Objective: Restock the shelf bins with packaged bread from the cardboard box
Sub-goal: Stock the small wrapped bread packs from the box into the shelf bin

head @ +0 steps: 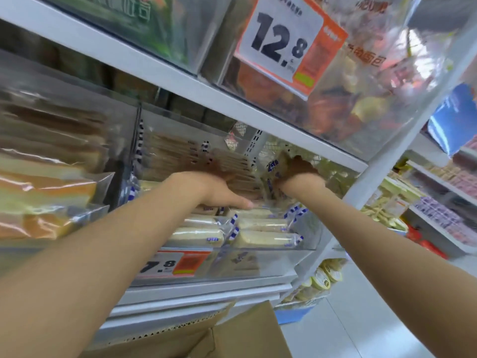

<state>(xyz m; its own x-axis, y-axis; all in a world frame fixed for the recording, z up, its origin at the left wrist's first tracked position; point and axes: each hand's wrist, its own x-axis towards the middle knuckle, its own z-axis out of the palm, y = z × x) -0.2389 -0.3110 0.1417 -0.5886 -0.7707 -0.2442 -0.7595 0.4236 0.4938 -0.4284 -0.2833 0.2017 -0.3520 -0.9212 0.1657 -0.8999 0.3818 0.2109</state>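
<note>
I am holding a bread pack, clear-wrapped with blue and white print, upright at the back right of the clear bin. My right hand is curling round it. My left hand is lying flat with its thumb straight, pressing on the stacked loaves, which are pale and lying in rows. Its fingers are blurring. Both arms are stretching forward. The cardboard box is sitting open below the shelf.
</note>
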